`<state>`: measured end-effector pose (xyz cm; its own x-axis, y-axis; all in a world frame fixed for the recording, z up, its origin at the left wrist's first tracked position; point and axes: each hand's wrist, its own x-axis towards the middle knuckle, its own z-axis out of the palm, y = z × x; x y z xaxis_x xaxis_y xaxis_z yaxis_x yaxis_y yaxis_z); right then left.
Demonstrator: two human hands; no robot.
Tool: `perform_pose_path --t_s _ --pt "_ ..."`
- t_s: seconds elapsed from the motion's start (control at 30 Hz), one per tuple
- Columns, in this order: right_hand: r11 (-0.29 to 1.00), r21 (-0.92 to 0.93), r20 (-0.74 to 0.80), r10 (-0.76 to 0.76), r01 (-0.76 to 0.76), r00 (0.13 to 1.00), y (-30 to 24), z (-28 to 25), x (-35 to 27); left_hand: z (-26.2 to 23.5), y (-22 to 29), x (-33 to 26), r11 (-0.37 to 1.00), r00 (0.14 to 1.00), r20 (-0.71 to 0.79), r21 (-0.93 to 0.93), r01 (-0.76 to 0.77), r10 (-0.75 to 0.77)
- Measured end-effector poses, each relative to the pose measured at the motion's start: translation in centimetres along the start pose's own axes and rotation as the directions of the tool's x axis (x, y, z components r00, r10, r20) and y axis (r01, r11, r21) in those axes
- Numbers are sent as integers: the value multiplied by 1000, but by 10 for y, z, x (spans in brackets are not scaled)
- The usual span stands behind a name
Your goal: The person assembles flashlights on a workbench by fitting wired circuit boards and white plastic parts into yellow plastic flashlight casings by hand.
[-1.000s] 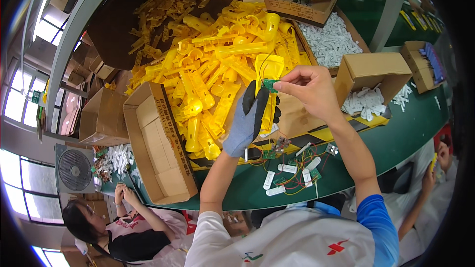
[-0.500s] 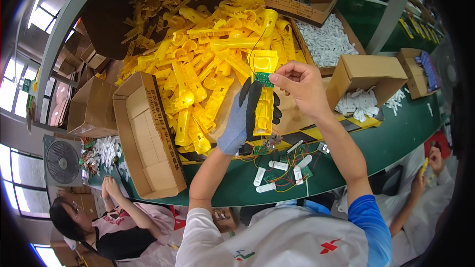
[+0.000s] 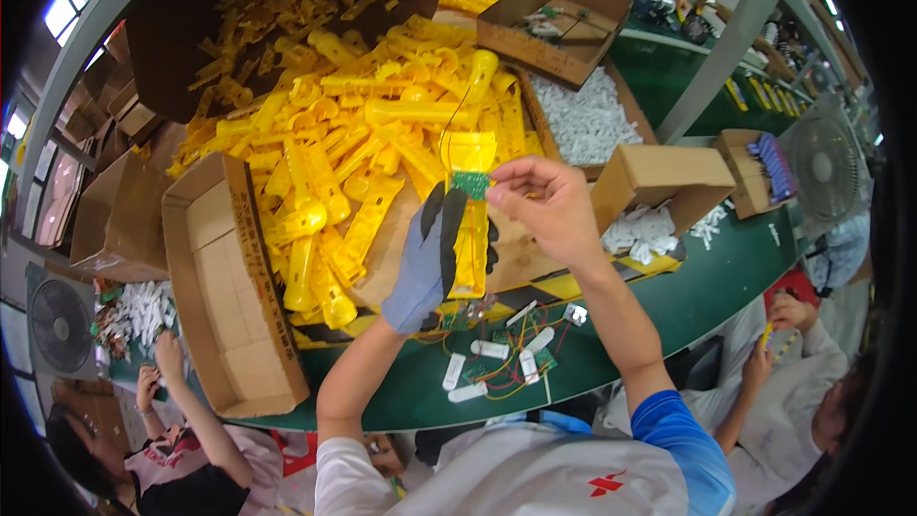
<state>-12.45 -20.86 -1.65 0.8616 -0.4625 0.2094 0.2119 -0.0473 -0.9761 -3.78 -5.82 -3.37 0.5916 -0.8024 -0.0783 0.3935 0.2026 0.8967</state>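
A yellow plastic casing (image 3: 468, 263) is gripped upright by my left hand (image 3: 415, 263), which wears a grey glove with black fingers wrapped around the casing. Against the upper part of the casing lies a small green circuit board (image 3: 470, 184). My bare right hand (image 3: 551, 207) pinches the board's right edge between thumb and fingertips. From the board a thin dark wire (image 3: 443, 139) arcs upward. Below my hands, on the green bench, lie several white plastic pieces (image 3: 490, 350) and more green boards tangled with red and yellow wires.
A large heap of yellow casings (image 3: 334, 143) spreads behind my hands. An open cardboard box (image 3: 224, 296) stands left, and another box (image 3: 659, 182) with white parts lies right. A shallow carton (image 3: 554, 24) sits beyond, beside a tray of white pieces (image 3: 587, 115). Other people work on both sides.
The whole view has swung, so the bench and heap sit farther left and slightly lower in the picture. Both hands keep their holds on the casing and the circuit board.
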Motion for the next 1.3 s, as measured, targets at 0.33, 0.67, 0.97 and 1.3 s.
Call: perform_pose_path --t_s 0.33,0.67,0.97,1.3 --pt "994 53 16 90 -90 996 -1 0 -3 5 -1 -3 998 1000 -3 -49 28 -28" --pt "993 89 16 70 -71 997 -16 -13 -16 8 13 -9 998 994 -81 -18 68 -69" --pt "698 -675 -218 125 -242 968 27 -78 -143 1 20 -6 995 995 13 0 -98 98" --pt "258 -878 -460 -214 -404 862 76 -158 -161 4 22 -15 955 968 -15 167 -246 251"
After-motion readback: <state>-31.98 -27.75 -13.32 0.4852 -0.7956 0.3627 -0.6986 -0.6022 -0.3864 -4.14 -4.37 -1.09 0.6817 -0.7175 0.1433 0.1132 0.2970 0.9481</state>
